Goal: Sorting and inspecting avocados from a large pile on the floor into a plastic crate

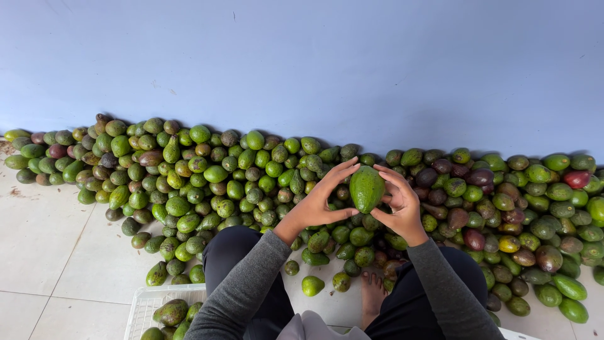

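Hands are cupping one large green avocado (367, 188) above a long heap of avocados (251, 182) lying on the tiled floor (44, 245) against a blue wall (302, 63). Left hand (318, 201) is pressing fingertips to its left side; right hand (402, 204) is curling around the right side, so each grip is closed on the fruit. Both forearms, in grey sleeves, are angling inward from the knees. Fruit looks firm, smooth and fairly weighty, best held around its wide middle. A white crate (148, 302) holding a few avocados is sitting at the near left.
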